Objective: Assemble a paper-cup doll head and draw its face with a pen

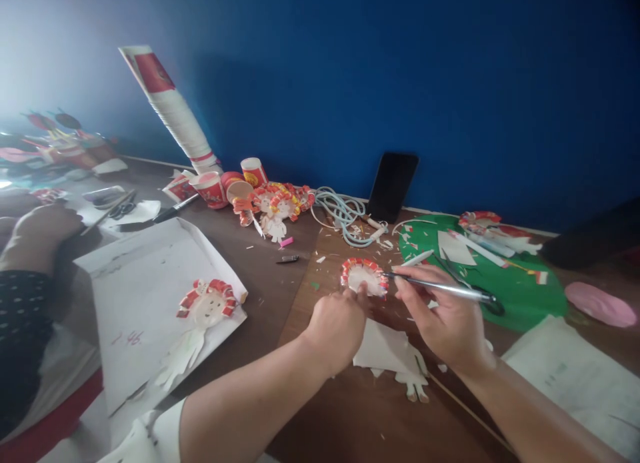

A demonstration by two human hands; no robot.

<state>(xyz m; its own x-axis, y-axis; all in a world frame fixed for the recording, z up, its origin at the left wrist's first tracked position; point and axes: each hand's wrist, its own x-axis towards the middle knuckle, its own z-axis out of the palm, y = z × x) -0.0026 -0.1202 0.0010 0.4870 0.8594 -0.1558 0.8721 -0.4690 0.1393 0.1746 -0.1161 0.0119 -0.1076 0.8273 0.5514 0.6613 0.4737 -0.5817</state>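
Note:
A round white paper cutout with a curled red-and-white rim lies on the brown table. My left hand is closed, its fingertips pressing on the cutout's lower edge. Between the fingers of my right hand is a silver pen, its dark tip at the cutout's right rim. Below my hands lie a folded sheet of white paper and a small paper figure with legs. Left of them, a finished-looking paper doll with a drawn face and red curls rests on a large white sheet.
At the back stand a leaning stack of paper cups, a pile of paper dolls, a coiled cable and a phone against the blue wall. Paper scraps litter a green mat. Another person's arm is at far left.

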